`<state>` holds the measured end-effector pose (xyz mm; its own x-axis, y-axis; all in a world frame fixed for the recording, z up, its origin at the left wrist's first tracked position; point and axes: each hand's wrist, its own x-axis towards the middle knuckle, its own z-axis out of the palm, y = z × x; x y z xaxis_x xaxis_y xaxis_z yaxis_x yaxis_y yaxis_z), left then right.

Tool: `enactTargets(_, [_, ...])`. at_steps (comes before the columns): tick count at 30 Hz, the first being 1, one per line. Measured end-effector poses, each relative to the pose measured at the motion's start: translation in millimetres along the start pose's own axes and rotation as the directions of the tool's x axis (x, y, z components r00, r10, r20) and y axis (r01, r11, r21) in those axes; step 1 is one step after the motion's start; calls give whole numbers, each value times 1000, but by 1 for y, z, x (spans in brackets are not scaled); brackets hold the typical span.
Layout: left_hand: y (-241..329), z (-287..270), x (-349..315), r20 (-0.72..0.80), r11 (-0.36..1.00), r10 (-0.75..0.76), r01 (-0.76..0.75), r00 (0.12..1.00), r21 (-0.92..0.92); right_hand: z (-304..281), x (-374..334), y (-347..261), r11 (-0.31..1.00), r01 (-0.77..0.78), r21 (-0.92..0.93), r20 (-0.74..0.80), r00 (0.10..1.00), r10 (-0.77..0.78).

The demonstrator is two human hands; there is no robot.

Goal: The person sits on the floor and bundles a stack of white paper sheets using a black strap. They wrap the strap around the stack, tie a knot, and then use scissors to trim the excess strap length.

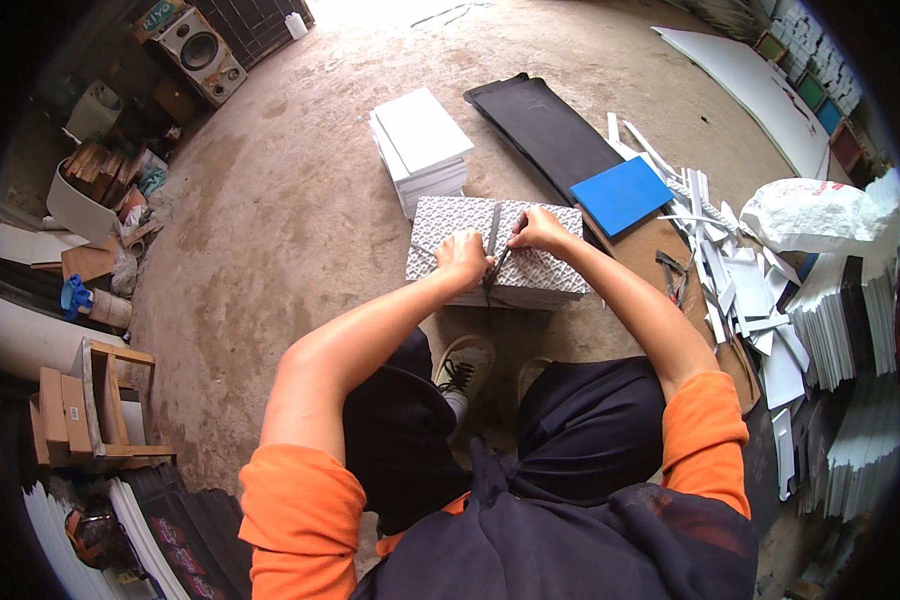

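Note:
A stack of boards (440, 215) with a grey-and-white patterned top sits on the floor in front of my feet. A dark strap (495, 222) runs over the stack from its far edge to its near side. My left hand (464, 258) is closed on the strap near the middle of the top. Just to the right, my right hand (541, 231) pinches a dark end of the same strap, knuckles up. Both wrists rest low over the patterned surface. How the strap crosses between the fingers is partly hidden.
Beyond the stack stands a pile of white boards (425, 130). Long black sheets (545, 125) and a blue panel (622, 195) lie to its right. White offcuts (760, 290), a pair of pliers-like tools (673, 275) and a white sack (820, 215) crowd the right side. A wooden frame (105, 400) stands left.

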<state>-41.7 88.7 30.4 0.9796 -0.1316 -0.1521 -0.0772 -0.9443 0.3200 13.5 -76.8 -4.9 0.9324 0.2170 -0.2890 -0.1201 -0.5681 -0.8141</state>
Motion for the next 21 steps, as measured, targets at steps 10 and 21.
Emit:
enactTargets(10, [0,-14,-5,145,986,89,-108,986,130,-1,-2,-10,998,-19,-54,37,999,21])
enactTargets(21, [0,-5,-11,93,998,39,-43,995,38,0,-10,-17,995,13,-95,25,1000,-11])
